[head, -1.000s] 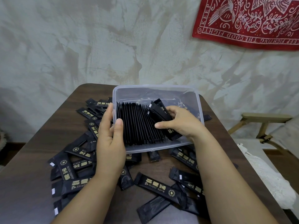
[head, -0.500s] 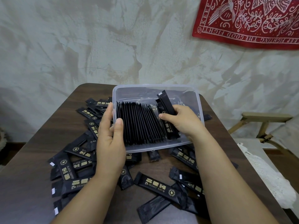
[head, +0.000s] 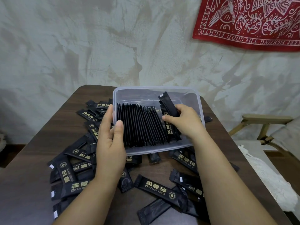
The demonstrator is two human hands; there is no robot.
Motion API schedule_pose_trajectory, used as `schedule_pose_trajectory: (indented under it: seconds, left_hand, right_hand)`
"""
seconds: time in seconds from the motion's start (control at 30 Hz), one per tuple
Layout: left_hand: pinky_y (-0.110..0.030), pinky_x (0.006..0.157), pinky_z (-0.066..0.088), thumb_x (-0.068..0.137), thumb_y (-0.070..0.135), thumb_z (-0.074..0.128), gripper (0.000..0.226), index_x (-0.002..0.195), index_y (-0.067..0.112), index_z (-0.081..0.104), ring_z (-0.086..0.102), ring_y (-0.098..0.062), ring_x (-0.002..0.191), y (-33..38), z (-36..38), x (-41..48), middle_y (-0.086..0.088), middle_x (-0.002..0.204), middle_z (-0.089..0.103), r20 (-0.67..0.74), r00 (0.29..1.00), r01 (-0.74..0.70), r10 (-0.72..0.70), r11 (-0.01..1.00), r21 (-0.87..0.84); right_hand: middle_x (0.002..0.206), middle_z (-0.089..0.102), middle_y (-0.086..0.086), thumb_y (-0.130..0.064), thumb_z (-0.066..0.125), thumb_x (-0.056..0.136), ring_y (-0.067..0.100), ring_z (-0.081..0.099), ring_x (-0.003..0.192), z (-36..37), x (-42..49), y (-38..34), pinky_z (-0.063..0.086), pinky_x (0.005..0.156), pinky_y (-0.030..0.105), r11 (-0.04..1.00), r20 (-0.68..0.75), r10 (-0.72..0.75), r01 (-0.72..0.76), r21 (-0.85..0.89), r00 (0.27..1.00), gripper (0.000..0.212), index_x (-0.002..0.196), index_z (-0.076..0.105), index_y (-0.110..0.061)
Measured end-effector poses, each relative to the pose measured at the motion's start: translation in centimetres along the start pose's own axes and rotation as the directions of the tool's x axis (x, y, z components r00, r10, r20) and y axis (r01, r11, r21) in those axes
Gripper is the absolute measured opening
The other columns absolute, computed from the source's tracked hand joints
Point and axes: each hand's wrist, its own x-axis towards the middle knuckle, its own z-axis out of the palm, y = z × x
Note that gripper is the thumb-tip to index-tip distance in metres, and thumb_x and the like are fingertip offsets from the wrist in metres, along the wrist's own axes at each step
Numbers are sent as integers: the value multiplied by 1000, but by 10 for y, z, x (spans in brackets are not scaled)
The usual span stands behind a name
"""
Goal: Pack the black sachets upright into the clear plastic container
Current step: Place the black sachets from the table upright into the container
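Observation:
The clear plastic container [head: 197, 101] is tilted toward me over the dark wooden table. Inside it a row of black sachets [head: 141, 125] stands on edge, filling the left and middle. My left hand [head: 110, 140] grips the container's left wall, thumb inside the rim. My right hand [head: 185, 120] is inside the container, pinching a few black sachets [head: 168, 104] upright against the right end of the row. Many loose sachets [head: 162, 190] with gold lettering lie flat on the table around and under the container.
The table [head: 32, 143] has rounded far corners and ends near a plastered wall. A red printed cloth [head: 250, 21] hangs at upper right. A wooden chair frame [head: 266, 124] and a white cloth [head: 272, 177] sit to the right of the table.
My right hand has swung its sachets from a slant to upright and pressed them against the right end of the row. My left hand and the container have stayed put.

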Motion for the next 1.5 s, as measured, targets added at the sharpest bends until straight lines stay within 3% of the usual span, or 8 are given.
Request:
schedule_pose_trajectory:
  seconds: [0.27,0.43,0.57,0.77,1.0,1.17,1.27,1.5]
  left_hand:
    - [5,90,32,103,19,41,41,137,41,39,39,29,116,0,0,-1,21,142,44,1,1000,9,-9,1000,-8]
    - [6,87,32,103,18,41,42,140,37,39,39,32,111,2,1,-1,25,138,43,2,1000,17,-17,1000,-16]
    - [6,88,32,103,18,41,43,142,36,39,39,31,113,1,1,-1,23,140,44,2,1000,27,-27,999,-24]
    - [7,87,31,103,19,41,42,142,37,38,39,32,111,1,0,-1,21,142,43,1,1000,25,-25,1000,-12]
    - [6,88,31,103,17,41,40,136,39,38,39,32,112,1,1,0,22,140,43,4,1000,8,-8,1000,-25]
    - [5,90,32,103,17,41,39,134,39,38,40,30,115,2,1,0,22,140,43,5,1000,-3,3,999,-36]
    - [3,92,33,103,16,41,39,135,39,39,41,28,116,1,1,1,23,138,45,5,1000,-1,2,999,-46]
    - [5,89,33,104,15,40,41,138,36,39,42,29,113,2,1,-2,30,132,44,-5,1000,-19,19,999,-42]
  right_hand:
    - [83,58,-13,-34,73,81,2,54,75,0,-1,-1,40,61,15,995,-2,-29,29,-97,1000,25,98,61,-21]
    - [89,54,-10,-39,59,90,10,51,87,-2,0,-3,36,73,24,992,-18,-8,5,-127,1000,31,111,60,-16]
    - [96,57,-2,-36,56,93,14,54,94,-4,1,-4,37,74,26,985,-9,-7,5,-171,1000,24,102,60,-14]
    - [87,54,-3,-30,54,95,15,49,86,-9,-1,-8,33,68,25,979,-13,-25,22,-201,1000,13,99,56,-18]
    - [81,53,-11,-34,69,84,12,52,86,-6,-3,-8,40,72,26,981,-35,-41,34,-189,999,29,107,56,-22]
    - [81,60,-8,-26,65,87,14,57,76,-10,-2,-9,52,82,38,986,32,-36,40,-164,999,15,99,57,-24]
    - [82,60,-6,-27,67,86,11,55,69,-8,-2,-8,52,79,36,981,45,-36,44,-190,998,15,98,59,-24]
    - [94,57,-6,-42,60,89,19,60,95,-12,-3,-9,54,84,44,976,134,39,-9,-217,990,22,100,58,-23]
